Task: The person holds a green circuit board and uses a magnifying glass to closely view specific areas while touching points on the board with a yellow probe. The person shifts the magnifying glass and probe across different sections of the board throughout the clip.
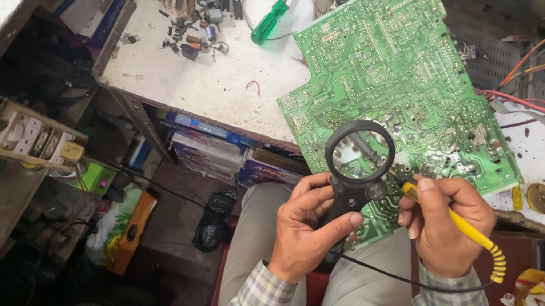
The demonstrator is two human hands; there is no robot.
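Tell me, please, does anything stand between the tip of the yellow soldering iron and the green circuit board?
Nothing visible blocks it. The right hand holds the soldering iron with its tip at the circuit board. The magnifying glass in the left hand hovers above that spot, between the camera and the board, so the exact contact is hard to see.

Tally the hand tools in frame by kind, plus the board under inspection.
Magnifying glass: 1, in the left hand
Soldering iron: 1, in the right hand
Green-handled screwdriver: 1, on the workbench
Green circuit board: 1
Total: 4
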